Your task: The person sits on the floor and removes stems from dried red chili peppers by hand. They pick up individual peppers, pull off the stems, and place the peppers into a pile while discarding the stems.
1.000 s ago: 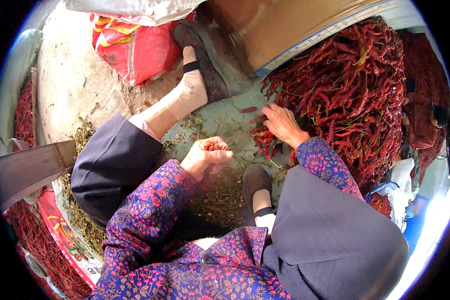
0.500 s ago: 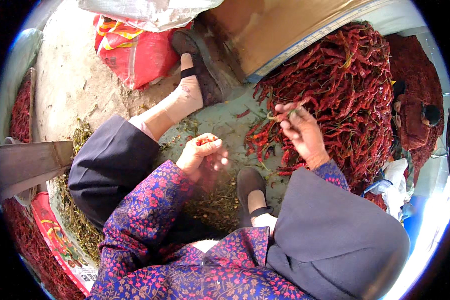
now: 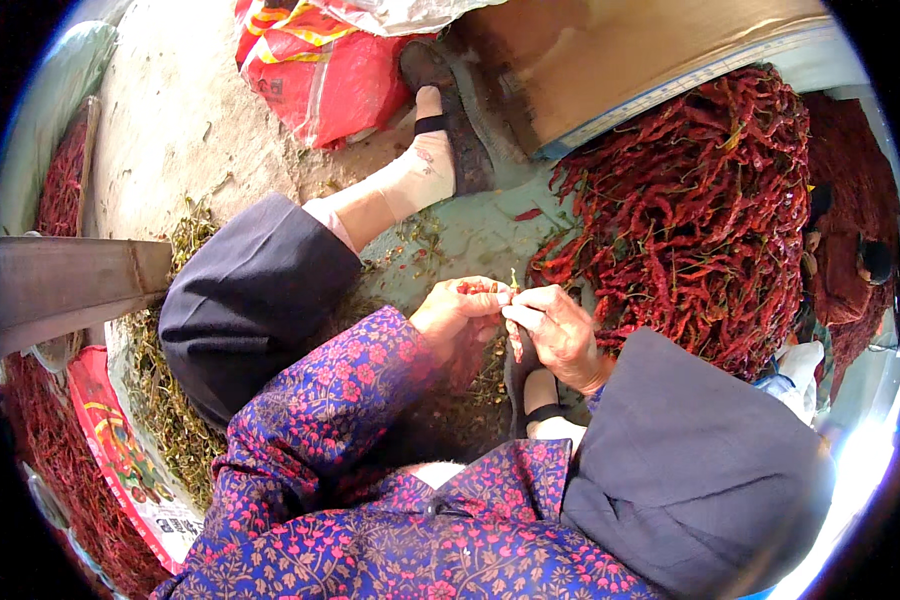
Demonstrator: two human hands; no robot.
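My left hand (image 3: 454, 318) is closed, with bits of dried red chili (image 3: 475, 288) showing at its curled fingers. Against its fingertips, my right hand (image 3: 562, 338) pinches a dried chili (image 3: 516, 346) that hangs tip down, its pale stem sticking up between the two hands. How the fingers overlap on the stem is partly hidden. To the right of my hands lies a large heap of dried red chilies (image 3: 695, 215), some with stems still on.
Stems and scraps (image 3: 475, 400) litter the floor between my feet, and more dry stalks (image 3: 165, 390) lie by my left leg. A cardboard box (image 3: 610, 60) and a red sack (image 3: 320, 85) stand ahead. At left is a wooden beam (image 3: 75, 290); more chilies (image 3: 850, 180) lie far right.
My right hand has come left from beside the chili heap to meet my left hand, carrying a chili. My left hand stays closed. The whole view has shifted slightly.
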